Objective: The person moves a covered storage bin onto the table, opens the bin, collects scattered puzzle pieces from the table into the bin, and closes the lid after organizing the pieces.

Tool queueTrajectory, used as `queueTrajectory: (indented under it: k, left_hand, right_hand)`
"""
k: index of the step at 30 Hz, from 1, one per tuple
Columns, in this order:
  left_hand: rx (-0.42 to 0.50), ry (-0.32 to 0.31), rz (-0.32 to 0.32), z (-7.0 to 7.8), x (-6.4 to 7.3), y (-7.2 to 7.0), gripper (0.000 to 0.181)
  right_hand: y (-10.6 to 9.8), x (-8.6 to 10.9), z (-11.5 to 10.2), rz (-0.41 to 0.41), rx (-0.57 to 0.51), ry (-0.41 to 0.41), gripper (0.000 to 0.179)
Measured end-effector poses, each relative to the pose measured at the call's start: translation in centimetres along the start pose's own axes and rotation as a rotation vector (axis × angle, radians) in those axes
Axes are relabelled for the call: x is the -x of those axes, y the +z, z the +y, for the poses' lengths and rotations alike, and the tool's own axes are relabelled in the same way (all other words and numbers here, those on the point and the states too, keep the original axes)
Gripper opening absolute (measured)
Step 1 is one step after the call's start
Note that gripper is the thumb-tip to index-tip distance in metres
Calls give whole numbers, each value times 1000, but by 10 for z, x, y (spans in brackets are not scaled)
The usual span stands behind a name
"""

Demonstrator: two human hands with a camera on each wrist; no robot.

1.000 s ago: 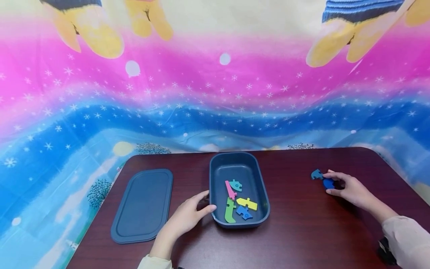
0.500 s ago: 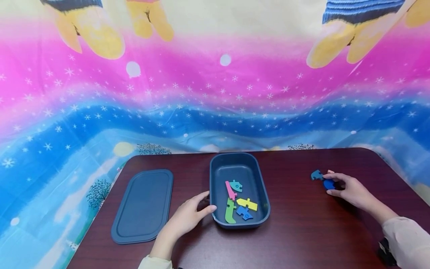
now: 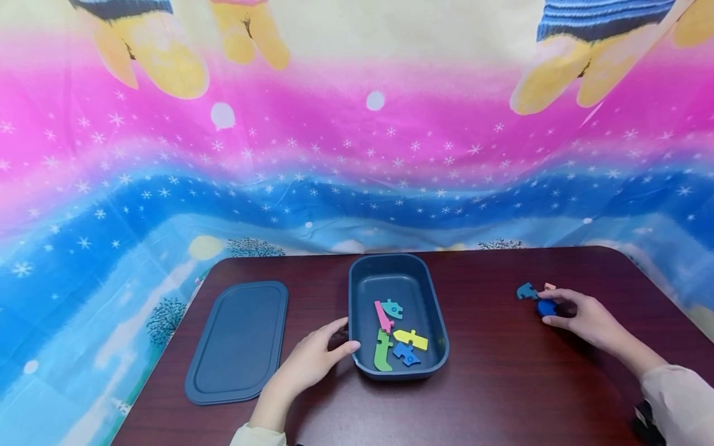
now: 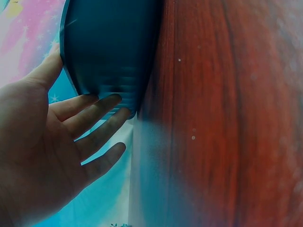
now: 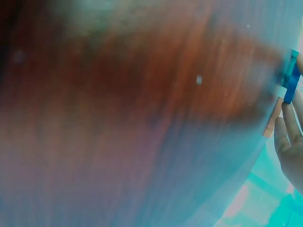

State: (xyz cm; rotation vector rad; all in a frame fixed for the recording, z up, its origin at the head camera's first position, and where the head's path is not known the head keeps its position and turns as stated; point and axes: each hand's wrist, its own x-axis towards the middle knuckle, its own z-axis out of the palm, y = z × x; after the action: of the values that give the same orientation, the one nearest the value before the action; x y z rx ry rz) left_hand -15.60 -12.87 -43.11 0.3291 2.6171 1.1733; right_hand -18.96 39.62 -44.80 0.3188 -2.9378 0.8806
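Observation:
My left hand (image 3: pixel 312 356) rests against the left wall of a dark blue-grey box (image 3: pixel 439 316), thumb at the rim. In the left wrist view its fingers (image 4: pixel 97 113) lie fairly straight, some touching the outer wall. Inside the box lie flat foam-like puzzle pieces: a pink piece (image 3: pixel 383 316), a teal-green piece (image 3: pixel 393 308), a green piece (image 3: pixel 382 352), a yellow piece (image 3: pixel 413 339) and a blue piece (image 3: pixel 406 355). Far to the right, my right hand (image 3: pixel 588 319) pinches a round-edged blue puzzle piece (image 3: pixel 546 308) between thumb and fingers, low over the table.
Beside the right hand lie a dark teal piece (image 3: pixel 526 291) and an orange-pink piece (image 3: pixel 550 286), partly hidden by the fingers. A matching flat lid (image 3: pixel 237 341) lies left of the box. Behind the dark red-brown table (image 3: pixel 480 396) hangs a printed cloth (image 3: pixel 334 155).
My right hand and the blue piece have shifted very slightly toward me, showing more of the orange-pink piece. My left hand, the box and its pieces stay as they were.

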Motion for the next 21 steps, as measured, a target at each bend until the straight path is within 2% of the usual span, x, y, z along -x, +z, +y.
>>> queueTrajectory:
  k: [7,21]
  left_hand:
    - [-2,4,2,1,1,0,67]
    - [-2,8,2,1,1,-1,67]
  right_hand:
    - [-2,3,-8,3,16,22,52]
    - [-1,6,-28,-22,-103,-4,52]
